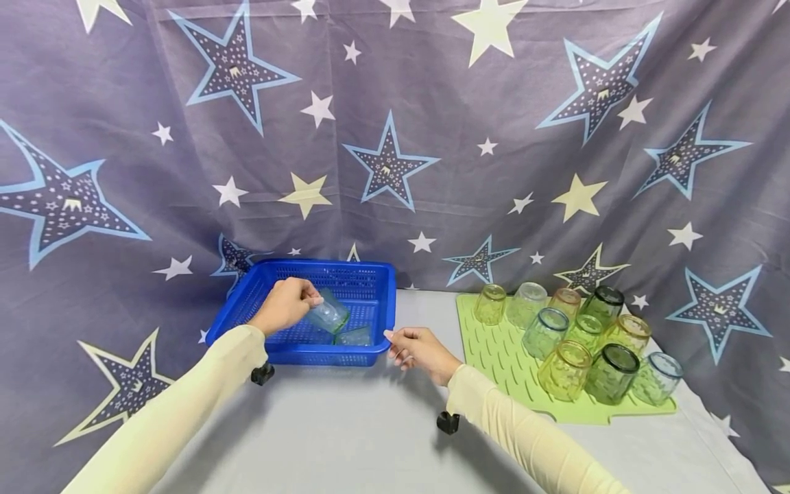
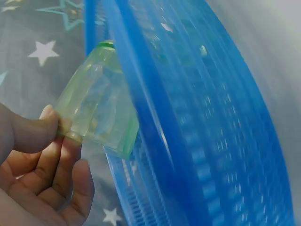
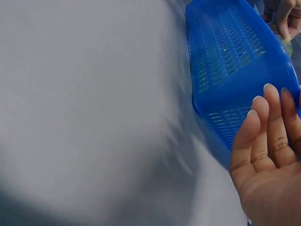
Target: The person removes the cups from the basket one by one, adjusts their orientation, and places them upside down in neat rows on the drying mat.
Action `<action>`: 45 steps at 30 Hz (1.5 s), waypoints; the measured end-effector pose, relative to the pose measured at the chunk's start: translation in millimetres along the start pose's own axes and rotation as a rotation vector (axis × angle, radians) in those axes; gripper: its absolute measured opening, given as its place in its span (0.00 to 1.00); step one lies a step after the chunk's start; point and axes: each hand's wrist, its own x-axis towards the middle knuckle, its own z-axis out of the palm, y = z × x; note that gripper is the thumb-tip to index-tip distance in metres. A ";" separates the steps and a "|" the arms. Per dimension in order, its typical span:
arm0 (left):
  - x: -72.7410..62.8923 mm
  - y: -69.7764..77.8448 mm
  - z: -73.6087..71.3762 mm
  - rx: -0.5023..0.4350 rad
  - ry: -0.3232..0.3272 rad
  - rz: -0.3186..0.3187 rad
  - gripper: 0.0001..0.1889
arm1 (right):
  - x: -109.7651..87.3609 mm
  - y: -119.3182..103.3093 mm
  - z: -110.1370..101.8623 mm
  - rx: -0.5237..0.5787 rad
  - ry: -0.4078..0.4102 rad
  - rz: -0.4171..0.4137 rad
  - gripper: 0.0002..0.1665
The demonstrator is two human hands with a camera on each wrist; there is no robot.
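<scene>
My left hand pinches one end of a pale green drinking glass between thumb and fingers. That glass is tilted inside the blue plastic basket, and the basket's rim hides part of it in the left wrist view. A second clear greenish glass lies on the basket floor, close to the held one. At the basket's near right corner, my right hand holds the rim with thumb and index finger. Its other fingers extend beside the outer wall in the right wrist view.
On the right, a green drying mat bears several upturned coloured glasses, among them a yellow one and a dark green one. Grey cloth covers the table. A star-patterned curtain hangs right behind the basket and mat.
</scene>
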 end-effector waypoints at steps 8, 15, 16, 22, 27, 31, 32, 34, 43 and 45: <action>-3.1 9.7 4.9 -0.236 -0.037 -0.106 0.08 | 0.8 4.0 0.1 0.006 0.005 -0.001 0.21; -9.5 17.6 7.0 -0.420 -0.104 -0.208 0.09 | -0.3 4.1 0.6 0.009 0.011 0.009 0.23; -9.9 17.9 8.4 -0.445 -0.111 -0.211 0.09 | -0.5 4.1 0.6 0.012 0.010 0.010 0.23; -10.3 20.2 19.9 -0.578 -0.147 -0.191 0.11 | -0.4 5.5 0.0 0.010 0.014 0.011 0.23; -10.3 26.0 26.5 -0.662 -0.175 -0.194 0.12 | 0.0 4.8 -1.2 -0.004 0.023 0.016 0.22; -10.7 28.5 29.2 -0.692 -0.194 -0.202 0.14 | -0.6 3.9 -1.6 -0.017 0.032 0.019 0.21; -10.9 28.6 29.6 -0.699 -0.195 -0.205 0.14 | -0.9 3.5 -1.6 -0.019 0.032 0.018 0.20; -10.7 28.5 30.8 -0.715 -0.200 -0.208 0.14 | -1.0 3.3 -1.9 -0.026 0.035 0.012 0.20; -10.3 29.7 37.1 -0.770 -0.200 -0.221 0.16 | -0.5 -3.1 0.1 -0.061 0.112 -0.039 0.18; -11.3 31.1 38.5 -0.766 -0.201 -0.217 0.15 | -1.2 -4.6 1.7 -0.042 0.162 -0.038 0.18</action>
